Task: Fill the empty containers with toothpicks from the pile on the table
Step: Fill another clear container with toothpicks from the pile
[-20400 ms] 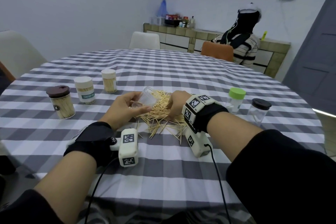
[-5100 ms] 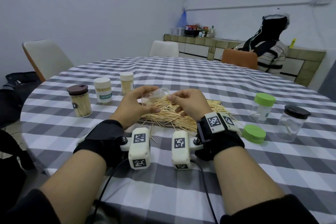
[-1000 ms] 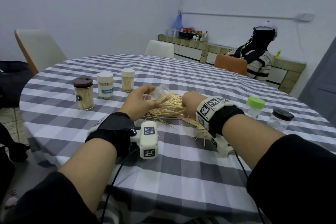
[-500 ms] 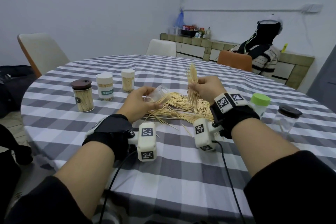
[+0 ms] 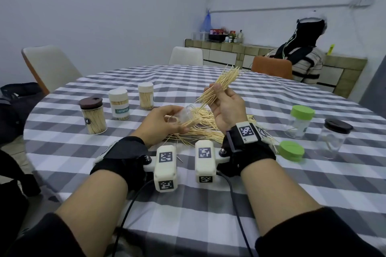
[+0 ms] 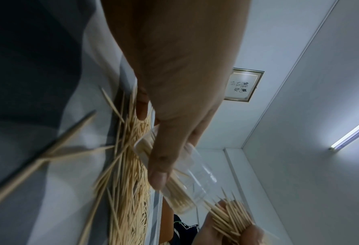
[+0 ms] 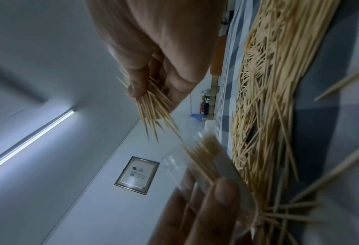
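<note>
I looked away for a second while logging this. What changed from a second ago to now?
The right hand left the pile, gripping a bundle of toothpicks, and raised it toward the jar's mouth. The left hand still holds the jar tilted, some toothpicks inside. The other jars haven't moved.

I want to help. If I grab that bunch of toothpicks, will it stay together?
Probably not well. The bunch in the right hand already fans out at its tips, so some may slip. The thin sticks look light and stiff, with sharp points.
</note>
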